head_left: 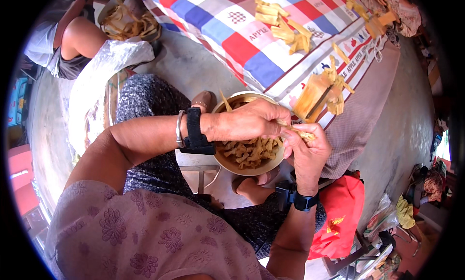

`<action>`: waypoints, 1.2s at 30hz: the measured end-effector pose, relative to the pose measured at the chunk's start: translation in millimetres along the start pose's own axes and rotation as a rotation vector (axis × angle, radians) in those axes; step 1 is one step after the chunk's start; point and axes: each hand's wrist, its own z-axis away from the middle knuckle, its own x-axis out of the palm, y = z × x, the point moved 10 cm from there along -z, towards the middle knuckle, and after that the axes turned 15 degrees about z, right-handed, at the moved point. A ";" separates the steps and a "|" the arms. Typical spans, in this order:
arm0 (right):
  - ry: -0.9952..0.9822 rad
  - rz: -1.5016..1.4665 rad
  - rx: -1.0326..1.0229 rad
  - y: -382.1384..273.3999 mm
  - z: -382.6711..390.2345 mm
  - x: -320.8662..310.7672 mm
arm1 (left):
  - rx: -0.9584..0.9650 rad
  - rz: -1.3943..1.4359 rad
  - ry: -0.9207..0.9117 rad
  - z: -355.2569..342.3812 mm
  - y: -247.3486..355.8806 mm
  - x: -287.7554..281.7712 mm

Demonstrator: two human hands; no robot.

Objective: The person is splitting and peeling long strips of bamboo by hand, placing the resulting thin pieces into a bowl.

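Note:
Over a metal bowl [227, 161] of chopped, pale brown dried strips [247, 154], my left hand [254, 118] and my right hand [305, 151] are closed on a small yellowish strip [302, 134], their fingertips close together. The left hand reaches across the bowl from the left and hides part of its contents. On the checked cloth [256, 67] beyond, a yellow-brown slab [306, 98] with a dark elongated piece on it lies among torn strips [334, 98]. More yellow pieces [288, 33] lie farther up the cloth.
Another person's bare leg [82, 38] is at upper left, beside a bowl of strips [128, 23] and a crumpled plastic sheet [89, 96]. A red bag [339, 207] is by my right forearm. Clothes and bags [404, 212] are piled at right; pink furniture [22, 168] stands at left.

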 end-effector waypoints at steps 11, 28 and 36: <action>-0.038 0.248 -0.001 -3.3 -0.3 -7.6 | 0.037 0.248 0.016 2.3 -2.5 -3.7; -0.080 0.141 -0.160 -15.7 6.8 7.3 | 0.023 0.348 -0.037 7.4 -20.0 -9.4; -0.061 0.342 -0.329 -36.3 9.5 11.6 | -0.038 0.361 -0.037 10.0 -17.5 -2.5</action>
